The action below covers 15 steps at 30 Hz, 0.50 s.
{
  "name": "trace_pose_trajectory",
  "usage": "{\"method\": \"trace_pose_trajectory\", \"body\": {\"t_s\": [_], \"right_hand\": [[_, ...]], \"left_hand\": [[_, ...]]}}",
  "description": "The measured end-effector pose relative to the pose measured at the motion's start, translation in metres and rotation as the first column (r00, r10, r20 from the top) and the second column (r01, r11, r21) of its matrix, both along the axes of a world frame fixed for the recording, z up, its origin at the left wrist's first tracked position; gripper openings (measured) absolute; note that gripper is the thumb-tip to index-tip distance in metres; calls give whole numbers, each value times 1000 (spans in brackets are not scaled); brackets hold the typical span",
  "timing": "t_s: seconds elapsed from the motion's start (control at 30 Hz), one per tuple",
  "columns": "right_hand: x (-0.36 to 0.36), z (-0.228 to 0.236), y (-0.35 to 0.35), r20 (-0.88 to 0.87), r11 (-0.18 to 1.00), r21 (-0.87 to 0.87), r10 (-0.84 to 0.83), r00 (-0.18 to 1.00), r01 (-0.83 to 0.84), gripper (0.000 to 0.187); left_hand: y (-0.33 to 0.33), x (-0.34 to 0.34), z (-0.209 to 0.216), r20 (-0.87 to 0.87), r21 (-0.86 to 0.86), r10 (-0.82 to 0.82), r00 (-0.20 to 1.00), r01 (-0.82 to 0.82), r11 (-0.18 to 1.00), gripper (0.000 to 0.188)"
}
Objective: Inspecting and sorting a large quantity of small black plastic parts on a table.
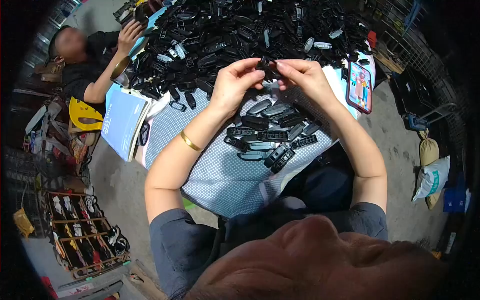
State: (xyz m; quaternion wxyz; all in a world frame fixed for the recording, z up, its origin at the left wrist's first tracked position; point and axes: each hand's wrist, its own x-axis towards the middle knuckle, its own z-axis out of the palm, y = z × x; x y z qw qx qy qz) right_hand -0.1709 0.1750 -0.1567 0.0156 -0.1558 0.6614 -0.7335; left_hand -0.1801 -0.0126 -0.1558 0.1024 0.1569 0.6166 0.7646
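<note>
dotted cloth [215,175] (heaped with black plastic parts [240,30]) over concrete floor [395,145].

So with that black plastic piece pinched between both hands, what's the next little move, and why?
Probably lower the black piece onto the small batch lying on the dotted cloth. Both the left hand and right hand grip it above that batch, which sits apart from the big heap, so it looks like the sorted set.

Lit phone screen [359,86], right table edge
</note>
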Motion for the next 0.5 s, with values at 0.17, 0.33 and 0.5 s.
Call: {"method": "trace_pose_trajectory", "body": {"t_s": [0.17,0.33,0.5], "right_hand": [[2,-7,-2,-78,981,177,-65,995,78,24],[12,-4,-6,-177,976,174,-101,979,132,22],[13,-3,-3,-140,998,49,-39,989,46,20]], "left_hand": [[3,4,1,-160,-41,105,982,-113,993,26],[5,4,0,-96,-7,116,989,-117,993,28],[1,5,3,-160,-88,104,982,-119,989,27]]}}
